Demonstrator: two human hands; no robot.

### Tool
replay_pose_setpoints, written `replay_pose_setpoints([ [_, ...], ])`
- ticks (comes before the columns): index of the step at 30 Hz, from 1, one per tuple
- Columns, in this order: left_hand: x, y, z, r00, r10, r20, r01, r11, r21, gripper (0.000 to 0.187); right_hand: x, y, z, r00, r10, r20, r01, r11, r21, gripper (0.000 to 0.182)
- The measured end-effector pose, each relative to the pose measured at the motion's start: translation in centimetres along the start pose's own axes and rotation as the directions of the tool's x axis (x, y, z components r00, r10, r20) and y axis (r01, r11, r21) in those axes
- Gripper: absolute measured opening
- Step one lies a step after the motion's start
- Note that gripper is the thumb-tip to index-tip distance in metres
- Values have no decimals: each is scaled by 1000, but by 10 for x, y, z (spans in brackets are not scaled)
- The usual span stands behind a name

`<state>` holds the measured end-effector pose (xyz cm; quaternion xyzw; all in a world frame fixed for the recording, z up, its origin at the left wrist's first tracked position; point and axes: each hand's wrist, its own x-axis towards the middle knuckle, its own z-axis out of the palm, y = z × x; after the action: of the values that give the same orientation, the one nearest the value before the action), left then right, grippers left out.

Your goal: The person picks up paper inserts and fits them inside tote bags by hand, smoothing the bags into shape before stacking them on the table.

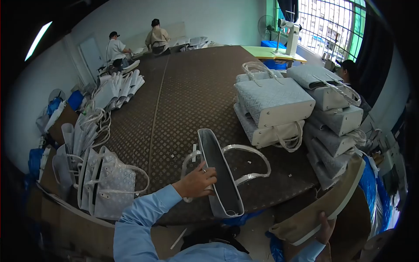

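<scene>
A pale grey handbag stands upright on the brown patterned tabletop in front of me. Its top is open, showing a dark grey inside, and its two clear-wrapped handles splay out to either side. My left hand grips the bag's left side near the rim, with fingers curled and a ring on one of them. Low on the right, my right hand pinches the edge of a tan panel with a pale edge strip. That panel is held slanted beside the table's corner.
Stacked grey handbags lie at the table's right, with another stack beyond. More upright bags and rolled pale pieces line the left edge. A white sewing machine stands by the window. Several people work around the table.
</scene>
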<state>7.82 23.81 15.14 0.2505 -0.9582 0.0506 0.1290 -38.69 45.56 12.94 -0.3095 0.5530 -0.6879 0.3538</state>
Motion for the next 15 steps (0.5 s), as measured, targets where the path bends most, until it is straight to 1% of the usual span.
replay_pose_setpoints([
  [2,-11,-3,10,997,-65,39,66,997,-44,41,17,5,15,987,-104,123,116,989,-93,54],
  [3,-19,2,6,990,-136,50,137,990,-31,41,24,7,23,979,-78,190,96,992,-86,54],
  [5,-18,13,5,989,-116,-94,117,993,3,39,37,7,23,997,-42,57,53,979,-195,48],
  [6,-20,20,9,982,-164,-92,166,986,13,39,48,2,33,994,-29,106,49,980,-193,48],
  [7,-21,32,16,971,-190,-142,187,982,-35,38,56,-5,41,992,-40,120,72,959,-275,49],
  [8,-21,39,21,960,-206,-191,193,977,-86,38,62,-14,49,991,-54,124,95,930,-355,49],
  [9,-18,40,25,958,-224,-181,210,973,-94,38,67,-23,57,990,-71,123,118,893,-435,49],
  [10,-15,41,30,942,-261,-212,224,958,-180,37,73,-32,63,988,-90,122,140,845,-515,49],
  [11,-13,45,35,923,-300,-240,232,933,-273,37,79,-42,67,987,-108,121,160,786,-598,50],
  [13,-8,45,39,927,-309,-212,235,920,-315,38,89,-57,66,984,-138,115,177,629,-757,50],
  [14,-7,39,37,935,-295,-196,222,919,-325,39,114,-54,51,946,-214,245,324,693,-644,49],
  [15,-7,36,28,938,-282,-201,218,932,-289,40,118,-66,67,890,-290,352,443,736,-511,48],
])
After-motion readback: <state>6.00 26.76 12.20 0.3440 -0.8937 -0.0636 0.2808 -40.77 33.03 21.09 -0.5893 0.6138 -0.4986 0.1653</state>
